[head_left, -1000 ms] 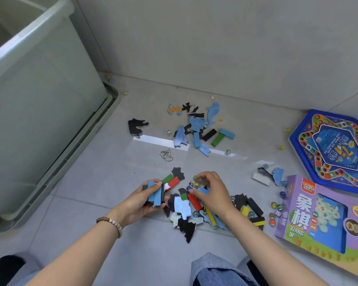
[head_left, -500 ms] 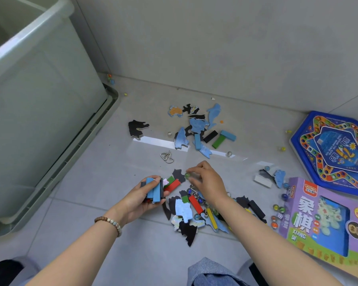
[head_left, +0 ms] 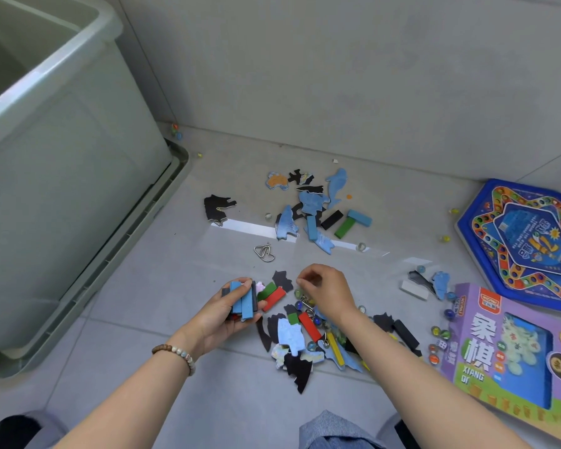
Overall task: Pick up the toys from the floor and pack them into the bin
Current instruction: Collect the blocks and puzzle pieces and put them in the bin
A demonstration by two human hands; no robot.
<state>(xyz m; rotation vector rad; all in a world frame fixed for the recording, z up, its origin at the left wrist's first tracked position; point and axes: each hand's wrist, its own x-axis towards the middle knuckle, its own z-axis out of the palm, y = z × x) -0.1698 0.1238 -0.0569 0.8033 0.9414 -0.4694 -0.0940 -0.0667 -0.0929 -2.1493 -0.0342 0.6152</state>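
A large pale green bin [head_left: 62, 157] stands at the left. My left hand [head_left: 221, 315] grips a bundle of blue and black blocks [head_left: 245, 301] just above the floor. Close to its right, my right hand [head_left: 329, 293] hovers over a pile of puzzle pieces, coloured blocks and marbles [head_left: 297, 338]; its fingertips are pinched together on what looks like a small green marble, mostly hidden. A red block [head_left: 274, 299] and a green one lie between the hands. A second cluster of blue puzzle pieces and blocks [head_left: 313, 209] lies farther off, near the wall.
A metal wire puzzle [head_left: 264, 253] and a black puzzle piece [head_left: 217, 207] lie loose on the tiles. A blue hexagonal game board [head_left: 525, 241] and a purple game box [head_left: 512, 354] sit at the right, with marbles [head_left: 439, 332] beside them. The bin's lid [head_left: 117, 264] lies under the bin.
My right hand has risen from the pile and moved left toward my left hand, fingertips pinched. My left hand keeps holding the blocks, nearly still.
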